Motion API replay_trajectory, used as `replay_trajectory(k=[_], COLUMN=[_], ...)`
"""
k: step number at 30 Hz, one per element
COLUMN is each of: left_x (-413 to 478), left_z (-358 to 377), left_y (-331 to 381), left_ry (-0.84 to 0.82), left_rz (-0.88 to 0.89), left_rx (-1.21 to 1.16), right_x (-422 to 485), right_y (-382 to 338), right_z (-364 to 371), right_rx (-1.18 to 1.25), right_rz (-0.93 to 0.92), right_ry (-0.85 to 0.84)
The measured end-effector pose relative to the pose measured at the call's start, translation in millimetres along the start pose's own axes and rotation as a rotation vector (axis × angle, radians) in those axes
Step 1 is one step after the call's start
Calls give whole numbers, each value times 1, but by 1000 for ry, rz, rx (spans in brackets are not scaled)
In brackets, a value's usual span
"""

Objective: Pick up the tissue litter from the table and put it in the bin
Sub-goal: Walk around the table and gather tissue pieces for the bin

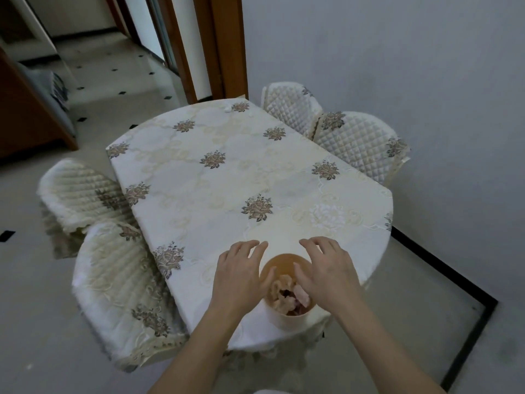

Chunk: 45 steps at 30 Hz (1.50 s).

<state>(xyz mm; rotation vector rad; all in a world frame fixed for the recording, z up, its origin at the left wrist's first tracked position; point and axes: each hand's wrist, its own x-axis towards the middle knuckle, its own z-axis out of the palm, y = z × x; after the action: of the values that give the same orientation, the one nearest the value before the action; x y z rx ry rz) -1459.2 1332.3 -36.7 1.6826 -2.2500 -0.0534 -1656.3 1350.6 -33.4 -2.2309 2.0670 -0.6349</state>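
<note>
The bin (285, 320) sits at the table's (227, 189) near edge, tissues (282, 294) inside. Left hand (241, 277) and right hand (328, 273) flank it, fingers spread, empty.

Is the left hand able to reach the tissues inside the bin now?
Probably yes. The left hand is right beside the bin, whose top is open, and nothing covers the tissues. The right hand is at the other side, leaving room.

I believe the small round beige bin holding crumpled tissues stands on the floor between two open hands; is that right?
Not quite: the head view shows the small round beige bin on the floral-clothed table, not the floor. It does hold crumpled tissues, between the open left hand and right hand.
</note>
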Motion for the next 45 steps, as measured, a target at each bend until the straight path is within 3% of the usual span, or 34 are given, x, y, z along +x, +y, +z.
replay_trajectory(k=[5,12,29,37,45], left_x=[-3,-42,-254,-290,-315], left_z=[-18,-48,-126,-141,-177], left_y=[-11,-46,-145,-236,-384], left_ry=[43,110,260,282,315], left_rz=[-65,-270,-922,-988,-951], left_rx=[21,92,252,248,218], right_x=[26,40,-7,-11,4], right_y=[-22,-72,-292,-391,-520], right_z=[-12,2,70,109,165], right_rx=[2,66,325,327,260], right_rz=[-112,-299,-897,-979,-955], right_ry=[49,-11,-225,-243,-242])
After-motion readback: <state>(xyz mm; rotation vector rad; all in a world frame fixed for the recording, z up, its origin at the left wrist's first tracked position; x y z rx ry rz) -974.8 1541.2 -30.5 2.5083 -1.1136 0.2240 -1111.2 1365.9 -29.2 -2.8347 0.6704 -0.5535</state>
